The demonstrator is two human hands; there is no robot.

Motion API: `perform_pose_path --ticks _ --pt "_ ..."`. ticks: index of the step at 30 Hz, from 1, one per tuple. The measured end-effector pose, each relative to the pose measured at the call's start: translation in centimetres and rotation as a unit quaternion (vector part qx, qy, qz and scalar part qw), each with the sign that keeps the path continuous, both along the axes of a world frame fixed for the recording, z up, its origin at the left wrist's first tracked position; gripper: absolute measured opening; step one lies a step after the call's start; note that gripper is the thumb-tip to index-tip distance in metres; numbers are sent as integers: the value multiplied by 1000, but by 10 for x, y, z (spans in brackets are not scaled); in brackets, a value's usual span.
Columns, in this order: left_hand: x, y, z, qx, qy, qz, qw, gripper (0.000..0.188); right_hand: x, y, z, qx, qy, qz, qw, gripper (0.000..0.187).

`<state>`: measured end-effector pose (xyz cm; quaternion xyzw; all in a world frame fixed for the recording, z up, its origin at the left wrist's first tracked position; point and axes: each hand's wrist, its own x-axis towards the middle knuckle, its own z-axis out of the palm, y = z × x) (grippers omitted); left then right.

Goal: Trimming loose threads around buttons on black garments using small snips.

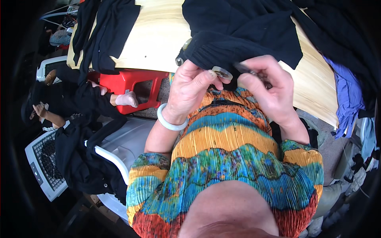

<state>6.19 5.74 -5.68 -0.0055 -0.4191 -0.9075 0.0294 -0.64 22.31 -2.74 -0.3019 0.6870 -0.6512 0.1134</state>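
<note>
My left hand point(189, 86), with a pale bangle on its wrist, is closed at the table's near edge. Between its thumb and fingers is a small translucent ring point(224, 73), which looks like a roll of clear tape. Black ribbed cloth point(210, 49) from a garment lies right behind those fingers. To the right, my right hand point(274, 85) is curled around a small dark tool point(260, 76) with a thin tip pointing left toward the cloth. Fingers hide most of that tool, so its kind is unclear.
Black garments point(246, 20) lie over the pale wooden table point(158, 35). Blue striped cloth point(347, 93) hangs off its right edge. On the left are a red stool point(131, 85), a grey plastic chair point(131, 137) draped with black clothing, and another person point(75, 91) in dark clothes.
</note>
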Motion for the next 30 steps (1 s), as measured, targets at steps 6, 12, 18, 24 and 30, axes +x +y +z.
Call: perform_pose_path --ticks 6,12,18,24,30 --pt "1 -1 -5 11 -1 -8 1000 26 -8 7 2 -51 -50 -64 995 16" --pt "-1 0 -3 12 -17 -6 1000 26 -17 10 2 -35 69 -68 995 49" --pt "-10 8 4 -79 -71 20 994 20 -14 8 2 87 83 4 993 65" --pt "-30 36 -4 -174 77 -57 980 21 -25 44 -1 111 -6 13 994 46" --pt "-8 21 -29 -364 58 23 929 16 -83 142 4 143 39 -235 961 31"
